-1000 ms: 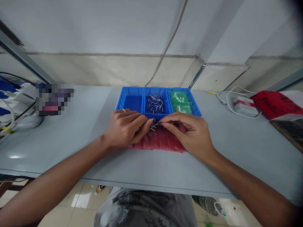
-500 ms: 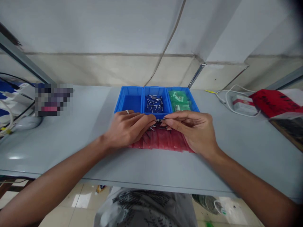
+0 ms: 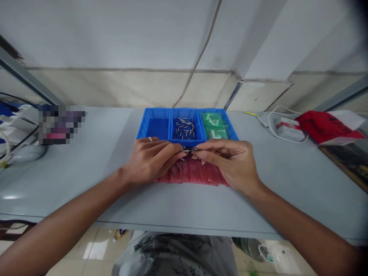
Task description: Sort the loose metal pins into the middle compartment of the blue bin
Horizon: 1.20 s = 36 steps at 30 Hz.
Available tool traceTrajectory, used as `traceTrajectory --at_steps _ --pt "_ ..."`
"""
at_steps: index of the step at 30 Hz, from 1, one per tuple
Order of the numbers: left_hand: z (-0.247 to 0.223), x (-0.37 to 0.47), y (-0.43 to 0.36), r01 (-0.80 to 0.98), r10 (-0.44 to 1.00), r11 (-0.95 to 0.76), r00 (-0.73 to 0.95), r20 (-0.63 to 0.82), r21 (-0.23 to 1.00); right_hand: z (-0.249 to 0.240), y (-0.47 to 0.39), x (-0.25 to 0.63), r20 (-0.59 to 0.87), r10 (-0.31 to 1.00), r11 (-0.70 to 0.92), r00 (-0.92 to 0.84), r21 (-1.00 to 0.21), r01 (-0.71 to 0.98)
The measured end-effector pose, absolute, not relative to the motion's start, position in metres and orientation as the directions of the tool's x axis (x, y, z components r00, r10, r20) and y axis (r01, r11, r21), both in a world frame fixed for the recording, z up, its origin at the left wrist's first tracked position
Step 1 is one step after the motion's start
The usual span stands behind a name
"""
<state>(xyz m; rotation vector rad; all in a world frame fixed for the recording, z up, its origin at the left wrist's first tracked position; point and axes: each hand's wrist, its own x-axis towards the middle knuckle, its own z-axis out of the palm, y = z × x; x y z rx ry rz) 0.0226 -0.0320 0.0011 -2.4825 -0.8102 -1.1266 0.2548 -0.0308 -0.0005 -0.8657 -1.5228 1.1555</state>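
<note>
My left hand [image 3: 151, 159], with a ring on one finger, is closed with its fingertips pinching one end of a thin metal pin [image 3: 188, 150]. From the other side, my right hand [image 3: 235, 159] pinches the same small area between thumb and forefinger. The fingertips nearly meet, so most of what they hold is hidden. Below them lies a row of overlapping red plastic bags [image 3: 195, 174], with some loose metal pins on top. Just behind my hands, the middle blue bin [image 3: 188, 143] holds many similar pins.
To its left stands another blue bin [image 3: 157, 128]; the right bin [image 3: 234, 134] contains green packets [image 3: 214, 120]. A white box [image 3: 289, 128], a cable and a red bag [image 3: 319, 124] lie at the right. A computer mouse [image 3: 28, 153] rests at the left.
The view has shifted slightly, so the bins appear a little lower and further left. Both hands keep their pinch at nearly the same place above the red bags.
</note>
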Motion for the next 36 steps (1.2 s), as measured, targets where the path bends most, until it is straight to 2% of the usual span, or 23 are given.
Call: traceTrajectory --at_steps 5,9,14,16,18,20,21,23,26,28,30,32,36 --pt "0.001 0.022 -0.033 0.567 0.371 -0.824 0.527 0.764 0.009 0.003 -0.032 0.256 0.294 0.927 0.299 -0.234 -0.954 -0.015" --pt "0.002 0.022 -0.034 0.576 0.397 -0.817 0.537 0.745 0.02 0.0 -0.027 0.258 0.232 0.92 0.232 -0.316 -0.972 -0.038" --pt "0.006 0.018 -0.032 0.671 0.384 -0.741 0.39 0.837 0.028 -0.011 -0.014 0.259 0.124 0.944 0.121 -0.305 -0.992 -0.026" --pt "0.007 0.016 -0.032 0.694 0.388 -0.719 0.379 0.84 0.019 -0.01 -0.012 0.259 0.154 0.951 0.13 -0.268 -0.986 -0.103" --pt "0.008 0.016 -0.031 0.707 0.384 -0.707 0.386 0.838 -0.001 -0.006 -0.014 0.259 0.235 0.939 0.205 -0.251 -0.969 -0.141" --pt "0.008 0.017 -0.032 0.709 0.373 -0.704 0.4 0.837 -0.025 -0.003 -0.017 0.26 0.34 0.898 0.353 -0.279 -0.936 -0.004" --pt "0.008 0.018 -0.032 0.711 0.373 -0.703 0.408 0.833 -0.033 -0.002 -0.018 0.261 0.403 0.857 0.458 -0.321 -0.882 0.116" --pt "0.008 0.019 -0.032 0.715 0.378 -0.698 0.416 0.827 -0.04 -0.005 -0.018 0.263 0.493 0.718 0.682 -0.49 -0.639 0.357" --pt "0.008 0.02 -0.033 0.719 0.378 -0.693 0.417 0.826 -0.046 -0.013 -0.016 0.264 0.421 0.525 0.848 -0.74 -0.181 0.499" --pt "0.007 0.021 -0.032 0.718 0.374 -0.694 0.419 0.827 -0.05 -0.016 -0.014 0.263 0.345 0.501 0.849 -0.794 -0.019 0.527" --pt "0.006 0.021 -0.032 0.718 0.37 -0.694 0.426 0.825 -0.059 -0.018 -0.013 0.263 0.326 0.507 0.838 -0.798 0.03 0.545" --pt "0.006 0.021 -0.031 0.716 0.368 -0.695 0.436 0.822 -0.069 -0.019 -0.013 0.263 0.324 0.509 0.837 -0.797 0.029 0.546" --pt "0.005 0.022 -0.03 0.715 0.375 -0.696 0.441 0.815 -0.066 -0.021 -0.015 0.265 0.335 0.52 0.846 -0.786 -0.072 0.529"
